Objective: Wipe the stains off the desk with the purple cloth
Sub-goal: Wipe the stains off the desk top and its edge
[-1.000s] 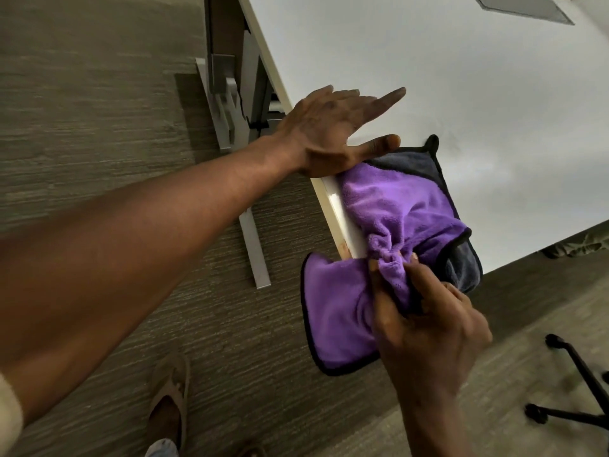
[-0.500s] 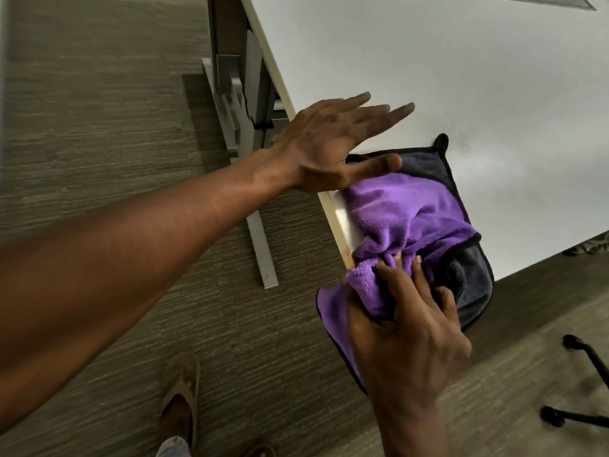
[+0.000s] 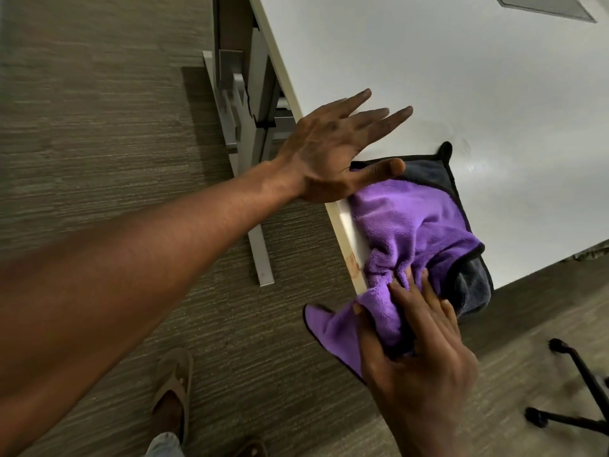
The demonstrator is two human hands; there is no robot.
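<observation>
- Change noted: the right hand (image 3: 418, 351) has slid further up onto the purple cloth (image 3: 408, 235), gathering the hanging part toward the desk (image 3: 428, 77) corner — less cloth now dangles off the edge than a second ago.
- Right hand grip: fingers closed on a bunched fold of the cloth, thumb underneath, pressing it at the desk edge.
- Left hand (image 3: 333, 150): open and flat, fingers spread, holding nothing; it hovers over the desk edge just beside the cloth's far corner, slightly raised from its earlier position.
- Meaning for the task: judged to be gathering the cloth for a wiping stroke; wiping not clearly begun.
- Cloth condition: plush purple face, grey reverse, black trim, rumpled; mostly on the desk's near corner, one flap overhanging.
- Faint smears show near the cloth's far corner; an orange-brown mark sits on the desk edge.
</observation>
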